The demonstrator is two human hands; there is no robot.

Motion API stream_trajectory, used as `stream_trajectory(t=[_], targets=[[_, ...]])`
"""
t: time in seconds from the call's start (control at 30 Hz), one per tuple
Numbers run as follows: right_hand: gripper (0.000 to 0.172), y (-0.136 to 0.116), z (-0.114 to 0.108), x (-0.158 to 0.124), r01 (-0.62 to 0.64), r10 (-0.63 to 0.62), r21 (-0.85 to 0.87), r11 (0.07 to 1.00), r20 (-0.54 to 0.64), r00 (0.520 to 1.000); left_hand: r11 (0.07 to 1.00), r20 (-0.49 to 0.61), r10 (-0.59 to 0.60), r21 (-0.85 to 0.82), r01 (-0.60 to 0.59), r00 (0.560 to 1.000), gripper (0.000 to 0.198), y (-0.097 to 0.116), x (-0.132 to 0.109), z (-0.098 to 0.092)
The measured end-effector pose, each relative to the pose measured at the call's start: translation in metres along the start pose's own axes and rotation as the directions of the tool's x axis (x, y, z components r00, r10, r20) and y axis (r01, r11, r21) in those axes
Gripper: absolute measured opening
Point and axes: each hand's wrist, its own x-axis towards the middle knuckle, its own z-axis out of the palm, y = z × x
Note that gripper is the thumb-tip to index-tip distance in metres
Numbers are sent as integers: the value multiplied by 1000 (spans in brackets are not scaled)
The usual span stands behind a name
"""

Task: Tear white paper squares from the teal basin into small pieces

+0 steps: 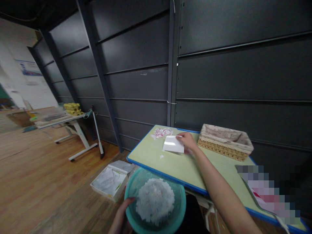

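My left hand (pixel 123 209) grips the left rim of a green mesh plastic basket (pixel 179 204), below the table's front edge. Inside the basket lies a heap of small white paper scraps (pixel 156 200). Over the table my right hand (pixel 187 140) is closed on the upper right corner of a glossy white card (pixel 173 145), tilted above the tabletop. Behind the card, a pile of pink and white scraps (pixel 161 132) is spread on the table. One small white scrap (pixel 161 156) sits nearer the front edge.
The pale yellow table (pixel 146 152) has a blue edge. A lined wicker basket (pixel 221 150) stands at its back right, and a blurred-out flat item (pixel 265 195) lies at the right. An open white box (pixel 107 187) is at the lower left. Beyond it is another table (pixel 80 131).
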Motion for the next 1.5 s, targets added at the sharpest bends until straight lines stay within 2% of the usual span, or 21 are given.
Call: stream_trajectory(t=[0.1, 0.2, 0.3, 0.43, 0.53, 0.6, 0.7, 0.77, 0.83, 0.93, 1.07, 1.1, 1.13, 1.17, 1.23, 1.3, 1.33, 1.37, 1.43, 1.5], targets=[[32, -2, 1, -2, 13, -16, 55, 998, 54, 998, 999, 24, -47, -26, 48, 999, 58, 2, -3, 2], [25, -2, 2, -5, 19, -26, 56, 998, 127, 992, 996, 11, -52, -78, 53, 999, 60, 3, -8, 7], [25, 0, 4, -9, -52, 29, 86, 995, 257, 966, 995, -26, -16, -95, 14, 1000, 58, 2, -10, 10], [33, -1, 12, -16, -197, 76, 183, 963, 518, 852, 994, 40, 26, -109, -21, 999, 61, -3, -7, 7], [38, -9, 19, -21, -229, 44, 219, 948, 625, 779, 994, 84, 31, -107, -22, 996, 61, -6, -3, 3], [39, -16, 21, -23, -225, 4, 255, 940, 653, 757, 993, 103, 26, -121, -13, 994, 60, -6, -3, 3], [37, -20, 21, -22, -221, -29, 312, 924, 633, 774, 994, 123, 37, -106, -24, 992, 63, -4, -7, 7], [36, -18, 18, -20, -242, 1, 318, 917, 603, 798, 997, 96, 32, -74, -25, 995, 63, -3, -10, 9], [37, -14, 16, -19, -279, 50, 294, 914, 600, 798, 998, 49, 5, -58, -2, 999, 61, -3, -9, 9], [38, -11, 18, -20, -309, 69, 255, 916, 660, 748, 998, 26, -18, -53, 19, 1000, 62, -4, -6, 6], [41, -18, 26, -27, -303, 3, 247, 920, 770, 638, 999, 19, -27, -19, 28, 999, 65, -5, -5, 4], [41, -20, 28, -28, -294, -16, 254, 921, 782, 624, 1000, 17, -25, -9, 25, 1000, 64, -5, -6, 4], [41, -22, 30, -29, -279, -35, 268, 922, 776, 630, 1000, 24, -24, -7, 24, 999, 63, -5, -6, 3], [41, -23, 31, -29, -255, -53, 290, 922, 749, 660, 1000, 29, -21, -9, 21, 999, 62, -5, -5, 3], [39, -22, 31, -25, -189, -70, 342, 920, 621, 781, 1000, 46, -12, -26, 13, 999, 59, -6, -4, 1], [38, -17, 29, -18, -112, -42, 360, 926, 395, 918, 999, 62, 8, -45, -5, 998, 57, -7, -3, -1], [38, -13, 27, -14, -78, -14, 331, 940, 265, 964, 999, 66, 17, -46, -14, 998, 57, -7, -2, -2], [37, -9, 24, -10, -54, 16, 276, 960, 138, 990, 999, 69, 26, -44, -23, 997, 58, -8, -2, -2], [33, 0, 19, -3, -56, 62, 124, 991, -42, 997, 999, 64, 24, -44, -21, 998, 57, -8, -1, -2], [27, 7, 14, 0, -114, 115, 20, 993, -90, 989, 998, 62, 30, -55, -26, 998, 56, -8, 1, -4]])
